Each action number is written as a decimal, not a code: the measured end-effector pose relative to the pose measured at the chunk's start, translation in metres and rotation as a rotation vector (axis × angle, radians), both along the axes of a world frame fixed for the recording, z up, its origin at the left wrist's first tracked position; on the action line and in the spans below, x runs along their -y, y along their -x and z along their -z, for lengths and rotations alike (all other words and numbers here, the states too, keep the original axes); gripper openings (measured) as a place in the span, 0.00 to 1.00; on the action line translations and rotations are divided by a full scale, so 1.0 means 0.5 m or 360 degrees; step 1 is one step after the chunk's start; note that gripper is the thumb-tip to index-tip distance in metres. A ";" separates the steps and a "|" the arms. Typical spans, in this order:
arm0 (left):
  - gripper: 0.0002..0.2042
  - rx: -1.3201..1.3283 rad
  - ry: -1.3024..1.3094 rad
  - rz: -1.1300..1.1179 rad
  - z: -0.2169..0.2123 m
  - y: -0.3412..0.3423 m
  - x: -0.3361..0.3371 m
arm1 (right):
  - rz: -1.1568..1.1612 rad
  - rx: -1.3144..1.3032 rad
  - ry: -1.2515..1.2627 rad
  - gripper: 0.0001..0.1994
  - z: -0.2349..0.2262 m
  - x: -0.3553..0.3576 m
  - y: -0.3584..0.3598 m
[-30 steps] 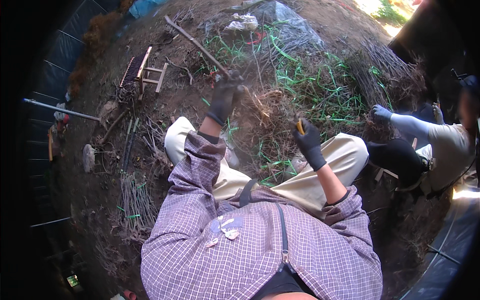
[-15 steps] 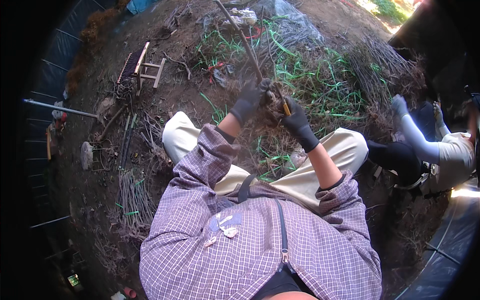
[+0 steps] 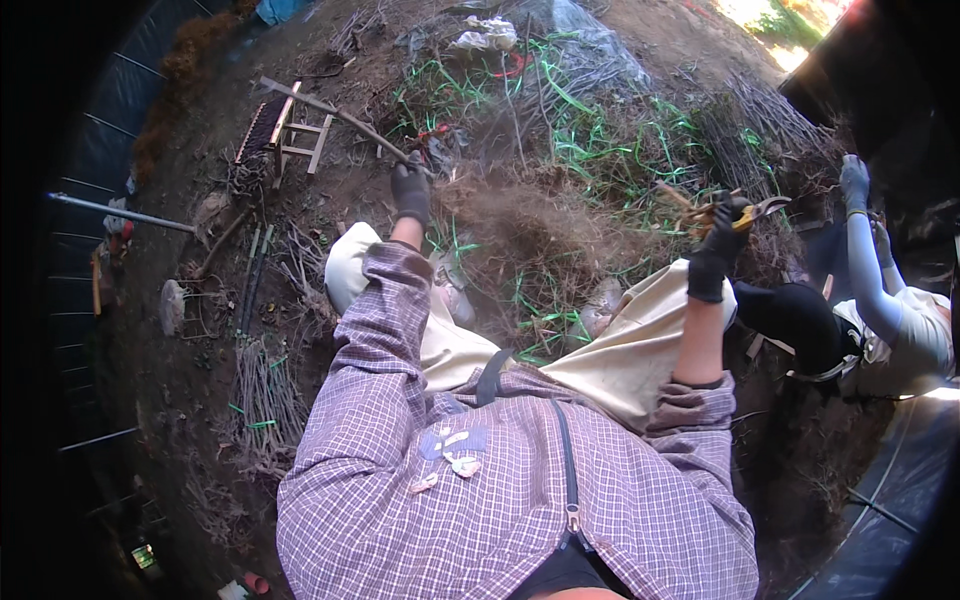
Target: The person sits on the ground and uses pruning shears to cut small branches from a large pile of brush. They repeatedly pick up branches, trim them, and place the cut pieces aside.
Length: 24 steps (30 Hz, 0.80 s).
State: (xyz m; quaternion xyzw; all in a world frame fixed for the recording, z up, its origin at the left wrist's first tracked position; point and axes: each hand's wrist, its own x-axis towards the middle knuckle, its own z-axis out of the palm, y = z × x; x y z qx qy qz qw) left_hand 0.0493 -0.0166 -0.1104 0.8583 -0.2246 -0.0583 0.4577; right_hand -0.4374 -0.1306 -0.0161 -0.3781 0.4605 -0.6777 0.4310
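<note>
My left hand (image 3: 410, 190), in a dark glove, is closed round the lower end of a long bare branch (image 3: 345, 118). The branch slants up to the left, in front of a small wooden stool (image 3: 295, 135). Out to the right, my gloved right hand (image 3: 722, 245) grips yellow-handled pruning shears (image 3: 768, 209), their metal blades pointing right. A tuft of short brown roots or twigs (image 3: 690, 207) sticks out at the same hand; whether the fingers hold it too is hard to tell. Between my hands lies a heap of fine brown roots (image 3: 540, 230), partly blurred.
Green plastic strips (image 3: 630, 150) lie tangled among twigs ahead. Bundled sticks (image 3: 265, 405) rest at the left, and a brushwood pile (image 3: 740, 140) lies far right. A co-worker (image 3: 900, 310) with grey gloves sits close on my right. A metal pole (image 3: 125, 215) juts in from the left.
My hands have moved apart: the left swung left with the branch, which now tilts further left. The right moved right with the shears. The co-worker's raised arm shifted right and up.
</note>
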 end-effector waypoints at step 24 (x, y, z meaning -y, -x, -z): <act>0.11 -0.1716 0.0869 0.0935 -0.197 0.216 0.019 | -0.0775 0.0043 -0.0466 0.08 0.082 0.051 -0.127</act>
